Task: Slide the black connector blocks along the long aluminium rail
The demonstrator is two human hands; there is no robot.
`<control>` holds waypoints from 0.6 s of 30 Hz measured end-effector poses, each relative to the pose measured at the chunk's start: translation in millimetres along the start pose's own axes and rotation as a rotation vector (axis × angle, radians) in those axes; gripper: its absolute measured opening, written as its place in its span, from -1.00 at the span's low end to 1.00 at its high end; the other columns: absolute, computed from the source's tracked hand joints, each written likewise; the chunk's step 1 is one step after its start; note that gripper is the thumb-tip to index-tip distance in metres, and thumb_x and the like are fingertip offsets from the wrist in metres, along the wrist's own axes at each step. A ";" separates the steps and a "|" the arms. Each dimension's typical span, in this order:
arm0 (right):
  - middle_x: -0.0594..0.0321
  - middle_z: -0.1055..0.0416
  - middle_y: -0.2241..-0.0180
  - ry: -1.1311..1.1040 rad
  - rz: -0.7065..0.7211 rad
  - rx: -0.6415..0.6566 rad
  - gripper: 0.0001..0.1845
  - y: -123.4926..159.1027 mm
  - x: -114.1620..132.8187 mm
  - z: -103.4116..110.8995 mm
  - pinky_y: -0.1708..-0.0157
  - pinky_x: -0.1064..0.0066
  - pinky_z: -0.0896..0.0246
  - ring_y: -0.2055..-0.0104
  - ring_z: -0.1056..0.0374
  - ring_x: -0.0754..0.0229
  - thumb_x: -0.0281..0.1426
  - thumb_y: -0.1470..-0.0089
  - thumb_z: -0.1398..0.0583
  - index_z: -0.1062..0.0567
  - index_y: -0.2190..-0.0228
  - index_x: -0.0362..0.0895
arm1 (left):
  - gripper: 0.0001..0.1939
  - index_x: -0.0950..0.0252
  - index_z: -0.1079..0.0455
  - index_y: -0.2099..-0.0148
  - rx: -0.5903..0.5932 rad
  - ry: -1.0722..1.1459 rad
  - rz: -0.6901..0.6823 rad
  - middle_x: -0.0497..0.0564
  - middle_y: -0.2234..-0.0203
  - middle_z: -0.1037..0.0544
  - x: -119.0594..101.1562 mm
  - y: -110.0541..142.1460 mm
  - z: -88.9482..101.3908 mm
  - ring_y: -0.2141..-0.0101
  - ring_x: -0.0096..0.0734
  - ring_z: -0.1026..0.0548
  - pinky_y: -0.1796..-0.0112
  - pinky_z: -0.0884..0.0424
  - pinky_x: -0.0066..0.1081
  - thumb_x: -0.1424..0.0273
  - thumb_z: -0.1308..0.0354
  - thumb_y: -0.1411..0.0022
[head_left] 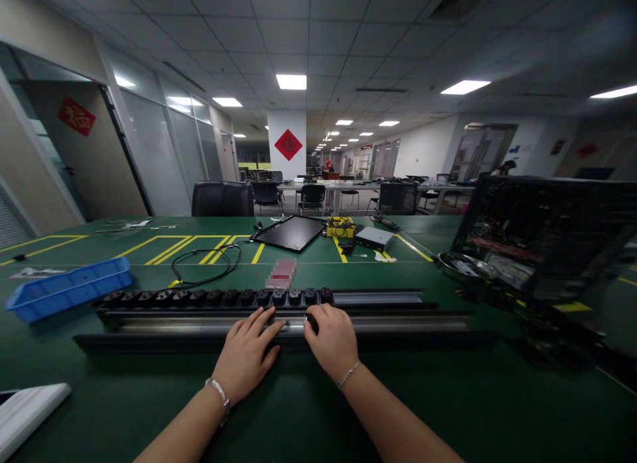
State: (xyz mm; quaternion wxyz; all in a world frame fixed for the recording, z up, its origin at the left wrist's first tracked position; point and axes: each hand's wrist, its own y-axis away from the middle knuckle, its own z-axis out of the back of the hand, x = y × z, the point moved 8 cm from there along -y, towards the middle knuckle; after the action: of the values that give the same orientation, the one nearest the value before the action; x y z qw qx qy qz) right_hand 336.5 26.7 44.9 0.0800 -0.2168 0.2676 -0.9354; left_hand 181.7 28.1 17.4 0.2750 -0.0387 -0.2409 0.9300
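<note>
A long black metal channel with a shiny inner face lies crosswise before me on the green table. My left hand rests on it, fingers spread and holding nothing. Just to the right, my right hand curls its thumb and fingers around a small black piece, mostly hidden by them, at the channel. Directly behind runs a second metal rail, with a row of black socket modules filling its left and middle part. The right part of that rail shows bare metal.
A blue bin stands at left, near a looped black cable. Behind lie a flat black panel, a yellow box and a grey box. At right are a metal bowl and an open computer case.
</note>
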 end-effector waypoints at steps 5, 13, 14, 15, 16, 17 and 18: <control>0.28 -0.38 0.35 0.016 -0.013 0.008 -0.87 -0.7 -0.9 -0.4 0.17 0.37 0.00 0.24 -0.25 0.22 -0.36 -0.01 -0.10 -0.43 0.34 -0.04 | -0.53 0.04 -0.19 -0.14 0.011 0.011 0.014 -0.02 -0.15 -0.24 1.8 -0.2 -0.9 -0.13 -0.18 -0.17 0.00 -0.17 -0.13 0.35 -0.01 -0.16; 0.26 -0.37 0.35 0.047 -0.022 0.039 -0.86 -1.8 0.1 0.5 0.16 0.39 -0.02 0.23 -0.26 0.23 -0.37 -0.02 -0.08 -0.42 0.35 -0.04 | -0.52 0.09 -0.17 -0.15 0.010 0.009 0.015 -0.01 -0.15 -0.24 2.5 0.2 -1.3 -0.14 -0.19 -0.16 -0.01 -0.17 -0.15 0.34 -0.01 -0.17; 0.25 -0.37 0.35 0.048 -0.023 0.043 -0.86 -2.0 0.3 1.0 0.16 0.39 -0.02 0.23 -0.26 0.22 -0.37 -0.03 -0.08 -0.43 0.34 -0.05 | -0.53 0.09 -0.18 -0.15 0.011 0.007 0.017 -0.02 -0.15 -0.24 2.5 0.3 -0.9 -0.14 -0.19 -0.16 -0.01 -0.17 -0.15 0.34 -0.01 -0.17; 0.25 -0.37 0.34 0.047 -0.024 0.049 -0.85 -2.1 0.4 1.4 0.16 0.39 -0.02 0.23 -0.26 0.22 -0.37 -0.02 -0.08 -0.43 0.33 -0.05 | -0.53 0.09 -0.18 -0.15 0.010 0.007 0.017 -0.02 -0.15 -0.24 2.2 0.3 -0.2 -0.14 -0.19 -0.16 -0.01 -0.18 -0.15 0.34 0.00 -0.17; 0.25 -0.37 0.34 0.045 -0.027 0.055 -0.84 -2.3 0.2 1.5 0.15 0.39 -0.03 0.23 -0.26 0.22 -0.37 -0.02 -0.08 -0.43 0.32 -0.05 | -0.54 0.09 -0.19 -0.14 0.006 0.009 0.017 -0.02 -0.15 -0.24 2.0 0.2 0.6 -0.14 -0.19 -0.16 -0.01 -0.18 -0.15 0.34 0.00 -0.17; 0.24 -0.37 0.33 0.042 -0.031 0.064 -0.84 -2.4 -0.2 1.3 0.15 0.40 -0.03 0.22 -0.26 0.22 -0.38 -0.02 -0.09 -0.43 0.31 -0.05 | -0.54 0.09 -0.19 -0.14 0.002 0.011 0.015 -0.02 -0.15 -0.25 1.7 0.1 1.4 -0.14 -0.20 -0.17 -0.01 -0.18 -0.15 0.34 -0.01 -0.17; 0.24 -0.37 0.32 0.040 -0.036 0.072 -0.82 -2.5 -0.8 0.9 0.14 0.40 -0.04 0.22 -0.27 0.22 -0.38 -0.01 -0.09 -0.43 0.30 -0.05 | -0.54 0.09 -0.19 -0.14 -0.003 0.012 0.013 -0.02 -0.14 -0.26 1.4 0.1 2.1 -0.13 -0.20 -0.17 -0.01 -0.18 -0.15 0.34 -0.01 -0.17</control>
State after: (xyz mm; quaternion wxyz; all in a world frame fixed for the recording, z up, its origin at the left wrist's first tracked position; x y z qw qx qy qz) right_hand 337.6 28.6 46.7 0.0657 -0.1999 0.2315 -0.9498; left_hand 180.0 27.9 19.3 0.2703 -0.0462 -0.2406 0.9311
